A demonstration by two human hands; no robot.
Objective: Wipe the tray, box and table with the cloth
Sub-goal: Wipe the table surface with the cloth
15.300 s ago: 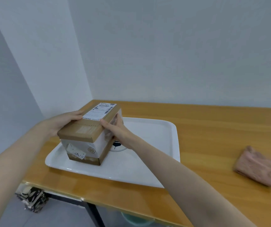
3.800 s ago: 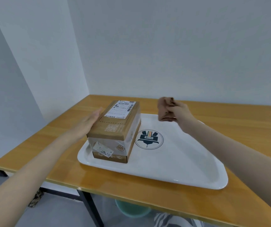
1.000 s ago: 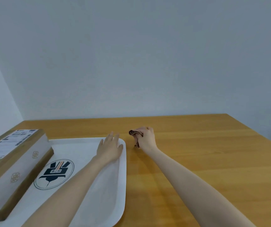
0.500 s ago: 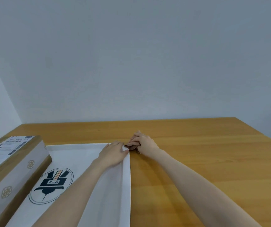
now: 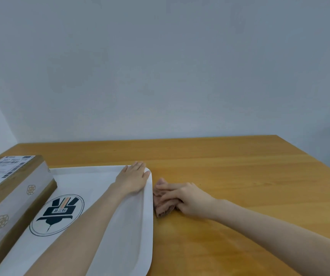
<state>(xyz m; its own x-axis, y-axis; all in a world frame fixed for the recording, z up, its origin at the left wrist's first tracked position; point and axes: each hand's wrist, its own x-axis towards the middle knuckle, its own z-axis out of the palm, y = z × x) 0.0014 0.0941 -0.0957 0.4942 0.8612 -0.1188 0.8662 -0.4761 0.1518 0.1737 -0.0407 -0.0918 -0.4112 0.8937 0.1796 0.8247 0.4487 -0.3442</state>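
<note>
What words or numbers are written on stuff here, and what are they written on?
White shipping label on the brown cardboard box: printed lines, numbers and barcodes, too blurred to read.
Round dark emblem on the white plastic tray: small characters in a centre bar, too small to read.
Gold flower stamps on the box's pale side: pictures only, no words.
Nothing here can be quoted.

A wooden table (image 5: 239,176) is carrying a white tray (image 5: 124,236) on its left side, and a crumpled pinkish-brown cloth (image 5: 163,208) is lying just beside the tray's right rim.
</note>
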